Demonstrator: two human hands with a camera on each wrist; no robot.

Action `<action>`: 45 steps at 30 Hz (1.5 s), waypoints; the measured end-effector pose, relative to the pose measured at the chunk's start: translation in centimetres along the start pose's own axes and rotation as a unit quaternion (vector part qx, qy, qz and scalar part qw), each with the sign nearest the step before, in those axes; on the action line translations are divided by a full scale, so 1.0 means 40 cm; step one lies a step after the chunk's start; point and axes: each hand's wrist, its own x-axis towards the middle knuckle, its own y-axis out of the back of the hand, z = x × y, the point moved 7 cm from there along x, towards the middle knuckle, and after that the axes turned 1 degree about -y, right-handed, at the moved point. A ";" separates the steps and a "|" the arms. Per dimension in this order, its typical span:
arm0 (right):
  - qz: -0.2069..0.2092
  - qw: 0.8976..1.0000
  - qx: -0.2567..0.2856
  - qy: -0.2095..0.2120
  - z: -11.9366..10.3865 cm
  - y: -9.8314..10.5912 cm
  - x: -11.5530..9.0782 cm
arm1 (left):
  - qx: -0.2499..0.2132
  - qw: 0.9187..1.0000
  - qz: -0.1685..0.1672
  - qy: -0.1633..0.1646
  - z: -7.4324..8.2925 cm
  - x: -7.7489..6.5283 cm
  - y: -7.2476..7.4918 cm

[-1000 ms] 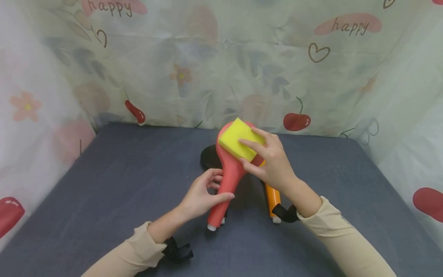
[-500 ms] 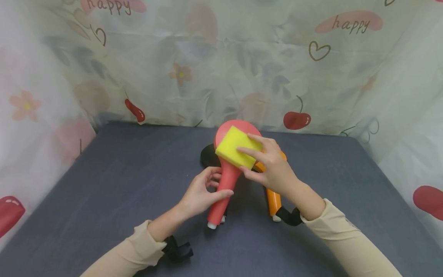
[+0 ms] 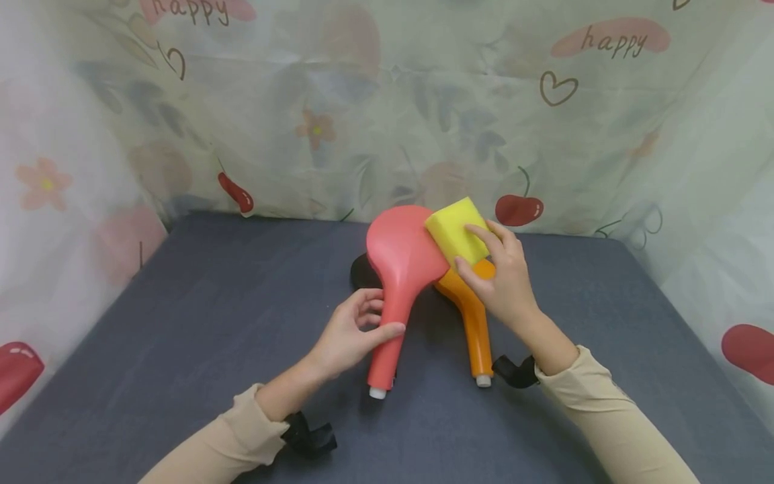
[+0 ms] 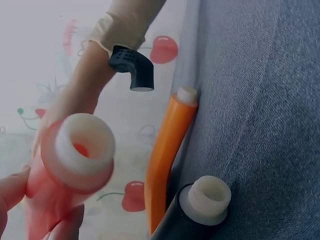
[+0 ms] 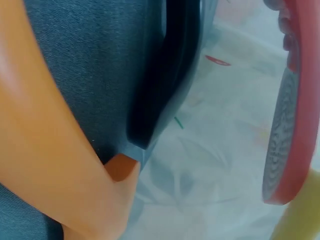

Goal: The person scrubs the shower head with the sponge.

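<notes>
One red shower head extends both ways from the left grip.

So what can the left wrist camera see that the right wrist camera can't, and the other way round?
Only the left wrist view: the hollow white end of the red plastic shower head, the white end of the black plastic shower head, and the right arm's beige cloth sleeve.

Only the right wrist view: the red one's grey ridged face and part of the yellow foam sponge.

Both: parts of the red and black ones, the orange plastic shower head, and some of the left hand holding the red one.
</notes>
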 end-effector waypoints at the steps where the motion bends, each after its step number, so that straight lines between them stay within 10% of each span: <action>1: 0.000 1.000 0.005 -0.007 0.004 0.000 -0.001 | -0.007 1.000 -0.001 0.004 -0.001 0.000 0.000; 11: -0.007 0.999 0.045 0.008 -0.016 -0.011 -0.025 | -0.063 0.998 0.002 0.021 -0.008 0.003 0.000; 22: -0.009 0.980 0.017 0.197 -0.096 -0.042 -0.070 | -0.091 0.996 -0.012 0.021 -0.009 0.002 -0.002; 36: 0.053 0.993 0.030 0.101 -0.052 -0.021 -0.041 | -0.109 0.993 -0.023 0.043 -0.011 0.001 -0.004; 45: 0.001 0.977 -0.002 0.212 -0.109 -0.060 -0.076 | -0.111 0.993 -0.007 0.049 -0.007 0.000 0.002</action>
